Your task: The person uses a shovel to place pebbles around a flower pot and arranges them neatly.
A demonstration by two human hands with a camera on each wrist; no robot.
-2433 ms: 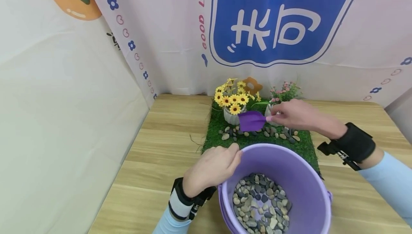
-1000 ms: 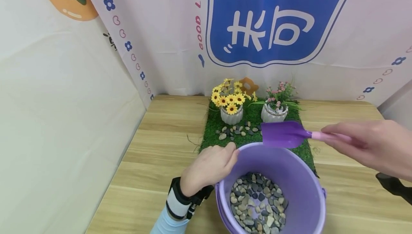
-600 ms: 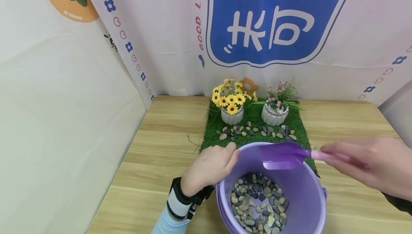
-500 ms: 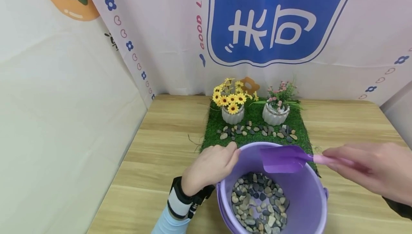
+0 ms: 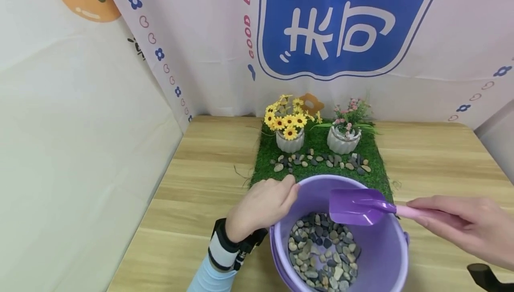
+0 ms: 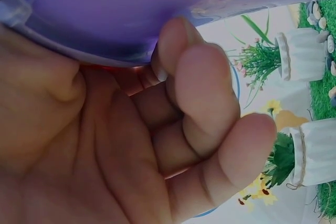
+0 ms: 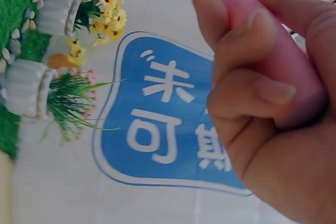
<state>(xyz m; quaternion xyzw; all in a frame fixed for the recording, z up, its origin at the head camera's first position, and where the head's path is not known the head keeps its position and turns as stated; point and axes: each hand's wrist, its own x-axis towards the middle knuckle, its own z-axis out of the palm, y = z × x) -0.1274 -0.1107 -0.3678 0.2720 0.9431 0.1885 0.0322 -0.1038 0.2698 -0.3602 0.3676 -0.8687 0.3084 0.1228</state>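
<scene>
My right hand [image 5: 467,223] grips the pink handle of a small purple shovel [image 5: 357,207]; its fingers curl round that handle in the right wrist view. The shovel's blade hangs over the mouth of a purple bucket [image 5: 383,252], and no stones show on it. Grey and tan pebbles [image 5: 323,256] cover most of the bucket's floor, with a bare patch near the middle. At the bucket's left rim my left hand [image 5: 263,207] holds on, and the left wrist view shows its fingers [image 6: 207,77] curled by the purple wall.
Behind the bucket lies a green turf mat [image 5: 317,176] with a row of pebbles [image 5: 353,162]. On it stand a white pot of yellow flowers [image 5: 290,142] and a white pot of pink flowers [image 5: 343,141]. A printed cloth [image 5: 225,60] hangs behind the wooden table [image 5: 192,193].
My right hand has drawn the shovel back from beside the flower pots, toward me, and lowered it over the bucket. The left hand keeps its place on the rim.
</scene>
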